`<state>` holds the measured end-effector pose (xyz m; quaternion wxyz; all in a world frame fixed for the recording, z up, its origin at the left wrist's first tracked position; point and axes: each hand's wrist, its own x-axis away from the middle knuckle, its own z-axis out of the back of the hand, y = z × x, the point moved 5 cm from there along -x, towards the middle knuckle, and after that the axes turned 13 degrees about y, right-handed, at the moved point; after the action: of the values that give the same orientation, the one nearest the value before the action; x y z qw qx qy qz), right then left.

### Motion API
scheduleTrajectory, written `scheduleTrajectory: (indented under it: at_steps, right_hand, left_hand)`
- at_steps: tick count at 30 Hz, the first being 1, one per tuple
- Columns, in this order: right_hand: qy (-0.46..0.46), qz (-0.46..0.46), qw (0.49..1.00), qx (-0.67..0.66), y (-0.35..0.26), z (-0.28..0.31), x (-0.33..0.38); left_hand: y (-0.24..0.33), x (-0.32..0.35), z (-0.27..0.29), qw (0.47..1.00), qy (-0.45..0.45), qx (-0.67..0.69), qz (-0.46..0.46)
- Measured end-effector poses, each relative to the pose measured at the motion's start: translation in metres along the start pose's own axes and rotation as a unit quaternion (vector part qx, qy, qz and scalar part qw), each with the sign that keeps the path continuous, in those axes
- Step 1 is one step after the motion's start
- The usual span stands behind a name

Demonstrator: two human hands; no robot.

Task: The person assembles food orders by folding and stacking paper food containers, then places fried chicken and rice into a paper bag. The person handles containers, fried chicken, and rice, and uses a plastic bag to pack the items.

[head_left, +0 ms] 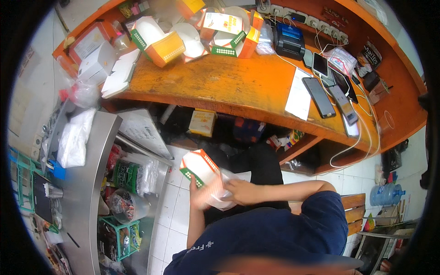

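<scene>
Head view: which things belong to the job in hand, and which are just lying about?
Likely part of the job:
open carton being handled
similar cartons on the wooden counter

Probably just lying about:
dark phone
blue-and-black device
big blue bottle

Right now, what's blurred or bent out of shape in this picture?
Head view: the left hand at the carton is smeared, probably by motion, while the right hand looks sharper; also in the head view, the steel counter's edge bows near the dark fisheye rim.
</scene>
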<state>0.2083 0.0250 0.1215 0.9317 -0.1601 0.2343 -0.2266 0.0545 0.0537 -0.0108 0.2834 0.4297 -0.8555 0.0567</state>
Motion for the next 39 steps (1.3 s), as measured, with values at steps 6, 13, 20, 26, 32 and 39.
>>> scheduleTrajectory:
  at_steps: [6,13,20,26,32,39]
  right_hand:
    - [-0.026,-0.082,0.996,-0.025,-0.003,-0.051,0.045]
    - [-0.144,-0.153,0.978,-0.013,-0.007,-0.087,0.050]
    - [0.040,-0.081,0.973,-0.212,-0.012,-0.059,0.054]
    - [0.412,0.030,0.909,0.056,-0.008,0.053,0.029]
    - [0.171,-0.162,0.966,-0.105,0.041,0.084,-0.058]
    - [0.305,-0.029,0.929,0.205,0.130,0.204,-0.155]
  left_hand:
    - [-0.004,-0.014,-0.007,0.994,0.035,-0.080,-0.067]
    - [0.001,-0.006,0.005,0.950,0.169,-0.175,-0.197]
    - [0.012,-0.001,0.003,0.955,0.156,-0.152,-0.204]
    - [-0.003,0.035,-0.020,0.865,0.126,-0.371,-0.312]
    - [-0.008,0.066,-0.033,0.794,0.200,-0.442,-0.368]
    - [0.001,0.052,-0.003,0.863,0.274,-0.251,-0.343]
